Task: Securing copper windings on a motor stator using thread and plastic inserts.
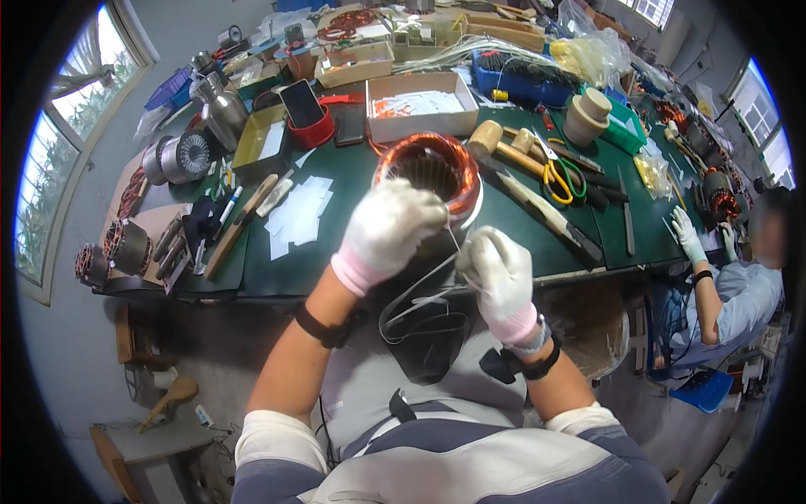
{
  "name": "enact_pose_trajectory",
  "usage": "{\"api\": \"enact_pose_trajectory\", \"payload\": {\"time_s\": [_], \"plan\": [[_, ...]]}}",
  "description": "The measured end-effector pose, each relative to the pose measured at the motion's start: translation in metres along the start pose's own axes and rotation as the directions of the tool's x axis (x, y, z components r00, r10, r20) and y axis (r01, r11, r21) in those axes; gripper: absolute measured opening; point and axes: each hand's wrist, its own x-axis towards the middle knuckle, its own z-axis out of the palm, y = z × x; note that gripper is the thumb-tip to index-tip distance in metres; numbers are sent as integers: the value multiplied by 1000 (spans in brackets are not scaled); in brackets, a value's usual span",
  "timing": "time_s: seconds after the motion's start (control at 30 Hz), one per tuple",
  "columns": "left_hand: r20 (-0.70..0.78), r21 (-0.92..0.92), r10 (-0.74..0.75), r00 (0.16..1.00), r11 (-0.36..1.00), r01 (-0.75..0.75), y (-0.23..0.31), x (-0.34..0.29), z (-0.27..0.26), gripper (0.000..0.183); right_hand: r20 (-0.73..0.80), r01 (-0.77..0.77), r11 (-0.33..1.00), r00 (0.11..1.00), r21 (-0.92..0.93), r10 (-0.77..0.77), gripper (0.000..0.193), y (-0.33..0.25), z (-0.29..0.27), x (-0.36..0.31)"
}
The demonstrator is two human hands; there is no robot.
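Note:
A motor stator with orange copper windings stands at the table's near edge, its round opening facing up. My left hand, in a white glove with a pink cuff, is closed at the stator's near left rim. To its right, my right hand, gloved the same way, is closed in a pinch on a thin white cord. The cord stretches between the two hands, and its slack hangs in loops below them, in front of my lap. The left fingertips are partly hidden, but the cord runs up to them.
Right of the stator lie wooden mallets, scissors and a long wooden stick. White paper pieces lie left. Behind stands a cardboard box of paper slips. A co-worker sits at the right, one gloved hand on the table.

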Motion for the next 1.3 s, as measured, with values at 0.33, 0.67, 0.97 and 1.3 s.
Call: {"api": "enact_pose_trajectory", "payload": {"time_s": [0.33, 0.67, 0.97, 1.3], "plan": [[-2, 134, -197, 980, 972, 195, 12, 12, 13, 34, 123, 424, 856, 906, -295, -406, 11, 4, 1, -10], [146, 97, -186, 972, 980, 173, 0, 8, -13, 28, -66, 226, 723, 934, -652, -352, 24, 24, -47, -30], [181, 85, -222, 958, 974, 209, 0, 5, -18, 34, 197, 350, 488, 921, -800, -337, 30, 34, -10, 5], [539, 55, 20, 842, 997, -59, -33, 39, -34, 44, 87, 285, 607, 939, -742, -334, 19, 30, -2, 22]]}}
